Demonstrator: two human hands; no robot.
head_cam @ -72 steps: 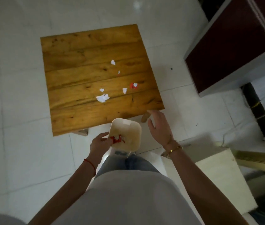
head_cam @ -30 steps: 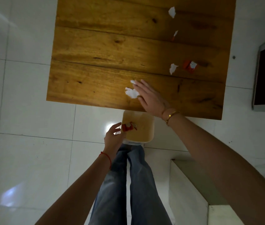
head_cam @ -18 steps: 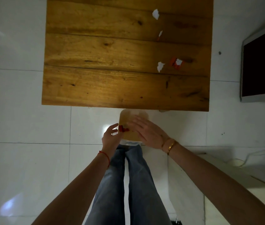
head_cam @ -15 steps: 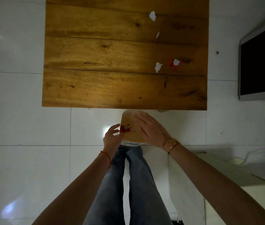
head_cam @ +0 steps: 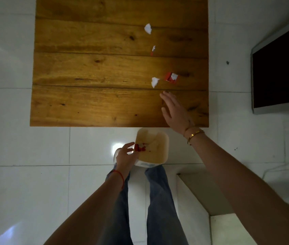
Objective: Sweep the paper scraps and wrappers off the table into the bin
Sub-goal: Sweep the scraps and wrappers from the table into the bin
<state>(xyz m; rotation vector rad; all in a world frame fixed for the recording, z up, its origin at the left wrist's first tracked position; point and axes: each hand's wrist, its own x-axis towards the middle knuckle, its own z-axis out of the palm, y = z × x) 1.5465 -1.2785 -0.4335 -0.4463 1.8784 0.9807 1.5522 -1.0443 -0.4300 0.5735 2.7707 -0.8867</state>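
The right hand (head_cam: 174,110) is stretched out flat over the near right part of the wooden worktop (head_cam: 90,71), fingers extended and loosely spread, holding nothing; whether the palm touches the wood cannot be told. Its fingertips point toward a small white paper scrap (head_cam: 154,82) that lies just beyond them, apart from the hand. Just to the right of that scrap, near it but not touching, sits a red and white wrapper (head_cam: 171,77). Farther up the worktop, well away from the hand, lie a thin red and white sliver (head_cam: 153,49) and, beyond it, another white paper scrap (head_cam: 148,28). A gold bracelet (head_cam: 194,134) circles the right wrist. The left hand (head_cam: 125,156) is below the worktop's near edge, curled around the left rim of a pale, rounded-square bin (head_cam: 155,151) and gripping it, fingers half closed on the wall. The bin hangs over the floor just beside the worktop's near edge, its mouth facing up toward the camera, and red and white bits (head_cam: 140,147) lie inside it beside the left fingers. A red string (head_cam: 120,175) is tied round the left wrist. Below the bin are the person's legs in blue jeans (head_cam: 159,200), standing on the white tiled floor (head_cam: 25,156).
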